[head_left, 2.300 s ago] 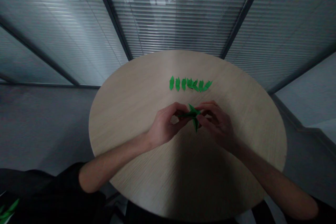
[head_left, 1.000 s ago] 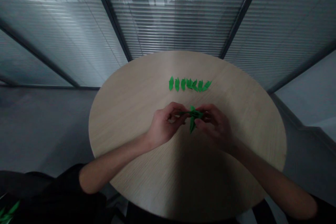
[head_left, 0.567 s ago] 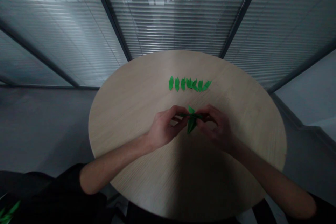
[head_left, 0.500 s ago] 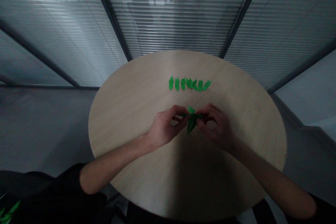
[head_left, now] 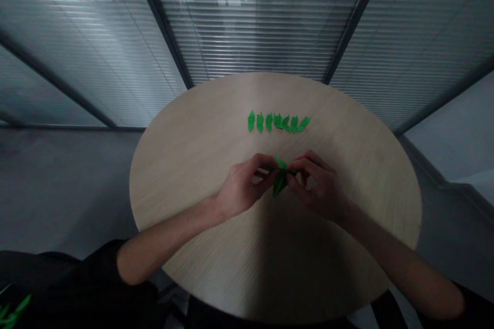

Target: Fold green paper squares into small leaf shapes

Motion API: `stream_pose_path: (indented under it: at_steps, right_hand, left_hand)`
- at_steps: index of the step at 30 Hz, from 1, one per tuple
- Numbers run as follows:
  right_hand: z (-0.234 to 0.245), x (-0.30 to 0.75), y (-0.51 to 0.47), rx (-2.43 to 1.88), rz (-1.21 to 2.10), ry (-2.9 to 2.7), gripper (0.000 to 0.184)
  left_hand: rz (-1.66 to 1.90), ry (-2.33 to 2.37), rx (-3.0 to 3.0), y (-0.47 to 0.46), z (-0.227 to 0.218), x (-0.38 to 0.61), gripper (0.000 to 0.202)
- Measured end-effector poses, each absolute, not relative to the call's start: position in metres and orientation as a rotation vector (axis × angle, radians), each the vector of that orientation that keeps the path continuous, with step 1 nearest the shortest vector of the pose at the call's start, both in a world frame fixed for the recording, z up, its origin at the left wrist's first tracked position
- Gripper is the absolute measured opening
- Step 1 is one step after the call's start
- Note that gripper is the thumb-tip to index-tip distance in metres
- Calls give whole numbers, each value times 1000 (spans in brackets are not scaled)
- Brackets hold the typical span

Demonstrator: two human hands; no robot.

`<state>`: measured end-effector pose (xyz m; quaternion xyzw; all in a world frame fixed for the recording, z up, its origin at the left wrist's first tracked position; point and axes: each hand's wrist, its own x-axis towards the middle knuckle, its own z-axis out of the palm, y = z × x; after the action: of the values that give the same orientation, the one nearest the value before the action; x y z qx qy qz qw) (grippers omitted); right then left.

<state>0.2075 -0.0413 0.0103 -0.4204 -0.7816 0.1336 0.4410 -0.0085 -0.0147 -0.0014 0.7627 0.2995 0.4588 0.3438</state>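
Counter [head_left: 185, 136] below, my left hand [head_left: 242, 186] and right hand [head_left: 321, 187] both pinch a pointed green piece [head_left: 280, 183] from opposite sides, nearer me than the row of small green pieces [head_left: 278, 122].

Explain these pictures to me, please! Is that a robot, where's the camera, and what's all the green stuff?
There's no robot here. You're seeing a person's own bare hands: the left hand and the right hand. Every picture comes from one camera worn on that person's head, looking forward and down, so you see almost what they would see.

In front of them is a pale table. On it, beyond the hands, lies a row of small green leaf-shaped pieces. The fingertips of both hands hold another thing, a pointed green piece. The fingers hide part of it, so I can't tell its whole shape.
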Motion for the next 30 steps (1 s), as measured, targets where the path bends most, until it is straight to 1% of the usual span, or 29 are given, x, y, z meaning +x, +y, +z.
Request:
stream_pose_path:
  at_steps: [12, 16, 22, 25, 28, 30]
  right_hand:
    - [11, 206, -43, -1035, 331, -1950, 3]
    - [13, 205, -44, -1014, 251, -1968, 10]
    - [15, 207, -44, -986, 260, -1972, 4]
    - [16, 210, -45, -937, 332, -1967, 13]
    - [15, 213, -45, -890, 420, -1941, 27]
    - [14, 211, -45, -904, 462, -1901, 32]
  left_hand:
    - [1212, 803, 2036, -18, 2, -8, 11]
    - [1235, 796, 2085, -17, 1, -8, 11]
    - [1286, 753, 2177, -15, 0, -9, 13]
    - [1294, 790, 2133, -15, 3, -8, 12]
    - [1302, 857, 1963, -14, 5, -6, 8]
    - [1319, 876, 1839, -13, 6, -4, 6]
